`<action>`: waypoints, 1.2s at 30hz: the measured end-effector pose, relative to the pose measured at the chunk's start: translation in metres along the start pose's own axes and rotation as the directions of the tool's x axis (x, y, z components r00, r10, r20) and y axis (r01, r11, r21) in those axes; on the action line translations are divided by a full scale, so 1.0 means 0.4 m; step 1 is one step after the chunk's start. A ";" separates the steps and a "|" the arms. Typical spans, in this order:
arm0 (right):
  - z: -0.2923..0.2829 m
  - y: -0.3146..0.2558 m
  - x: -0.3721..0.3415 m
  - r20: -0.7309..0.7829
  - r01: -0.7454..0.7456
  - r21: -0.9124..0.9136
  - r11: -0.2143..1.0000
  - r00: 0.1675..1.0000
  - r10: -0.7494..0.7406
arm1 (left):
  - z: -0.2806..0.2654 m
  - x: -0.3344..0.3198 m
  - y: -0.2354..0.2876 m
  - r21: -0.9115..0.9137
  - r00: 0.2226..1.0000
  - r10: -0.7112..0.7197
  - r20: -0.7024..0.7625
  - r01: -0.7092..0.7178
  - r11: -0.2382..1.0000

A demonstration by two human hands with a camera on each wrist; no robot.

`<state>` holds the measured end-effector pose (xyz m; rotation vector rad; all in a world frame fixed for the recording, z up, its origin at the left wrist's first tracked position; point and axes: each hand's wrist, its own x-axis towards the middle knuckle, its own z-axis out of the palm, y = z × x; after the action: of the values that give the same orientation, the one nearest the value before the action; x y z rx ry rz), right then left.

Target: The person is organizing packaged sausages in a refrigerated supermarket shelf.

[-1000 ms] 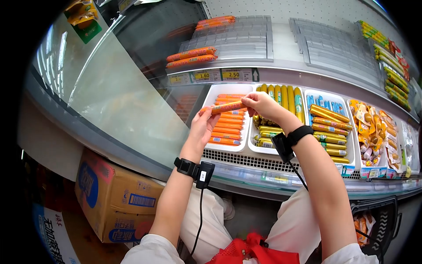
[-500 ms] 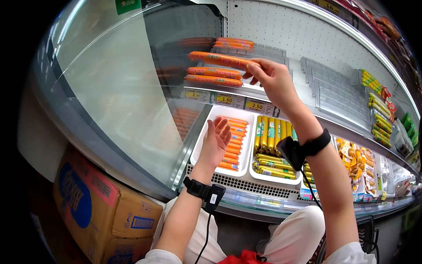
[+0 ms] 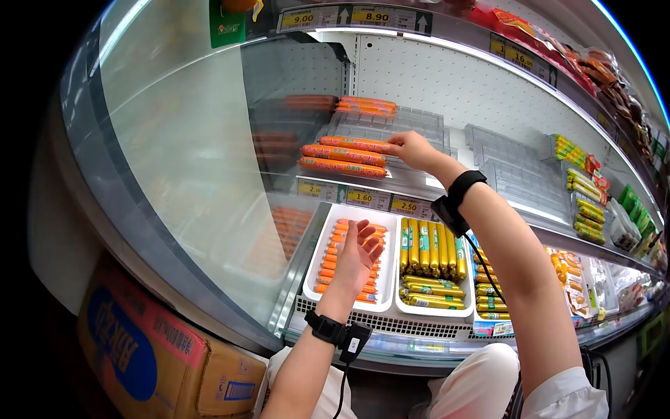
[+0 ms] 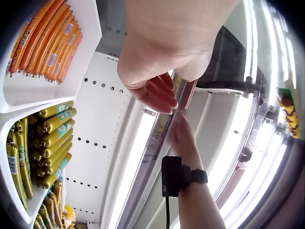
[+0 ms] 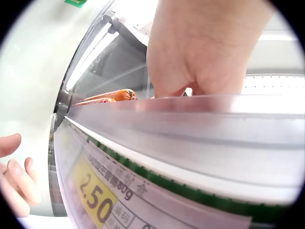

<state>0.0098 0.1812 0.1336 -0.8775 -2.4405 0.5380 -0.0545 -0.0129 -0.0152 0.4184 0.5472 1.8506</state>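
Observation:
On the shelf, an orange-wrapped sausage (image 3: 351,144) lies behind two more orange sausages (image 3: 342,161). My right hand (image 3: 414,150) pinches its right end between thumb and fingers. From the right wrist view, the fingertips of that hand (image 5: 200,57) are hidden behind the clear shelf lip. Lower down, my left hand (image 3: 357,260) is held palm up with relaxed fingers and nothing in it. It is over the white tray (image 3: 312,269) of orange sausages, covering part of them in the head view.
Gold-wrapped sausages (image 3: 433,248) fill a second white tray to the right. Price tags (image 3: 366,197) line the shelf edge. A glass side panel (image 3: 188,174) bounds the case on the left, and a cardboard box (image 3: 153,349) stands below it.
The orange sausage went from both hands to the right hand alone, up and across to the shelf behind the other two. The left hand let go and stayed low over the tray.

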 end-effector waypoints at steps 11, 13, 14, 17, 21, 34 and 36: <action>0.041 0.003 0.015 -0.089 0.178 -0.084 0.980 0.979 -0.185 | -0.019 0.024 -0.019 0.012 1.000 -0.004 -0.002 0.004 1.000; 0.044 0.007 0.018 -0.091 0.220 -0.096 0.971 0.969 -0.229 | -0.020 0.027 -0.021 0.005 1.000 -0.007 -0.011 0.007 1.000; 0.041 -0.002 0.013 -0.092 0.219 -0.097 0.971 0.969 -0.228 | -0.021 0.028 -0.021 0.005 1.000 -0.007 -0.009 0.007 1.000; 0.036 -0.016 0.000 -0.016 0.160 -0.112 0.981 0.987 -0.163 | -0.021 0.029 -0.022 0.009 1.000 -0.011 -0.004 0.011 1.000; 0.040 -0.012 -0.011 -0.065 0.120 -0.129 0.984 0.990 -0.129 | -0.020 0.026 -0.029 0.022 1.000 -0.022 -0.009 0.022 1.000; 0.075 -0.147 -0.306 -0.380 0.651 -0.100 0.752 0.674 -0.634 | -0.106 0.071 0.057 -0.079 0.881 0.088 -0.465 -0.140 0.987; 0.144 -0.121 -0.371 -0.117 0.685 -0.149 0.713 0.704 -0.701 | -0.136 0.069 0.076 -0.141 0.861 0.069 -0.504 -0.161 0.977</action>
<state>0.0543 0.0357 0.0663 0.0313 -2.4097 0.0548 -0.1163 -0.0048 -0.0429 -0.1647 0.7033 2.1131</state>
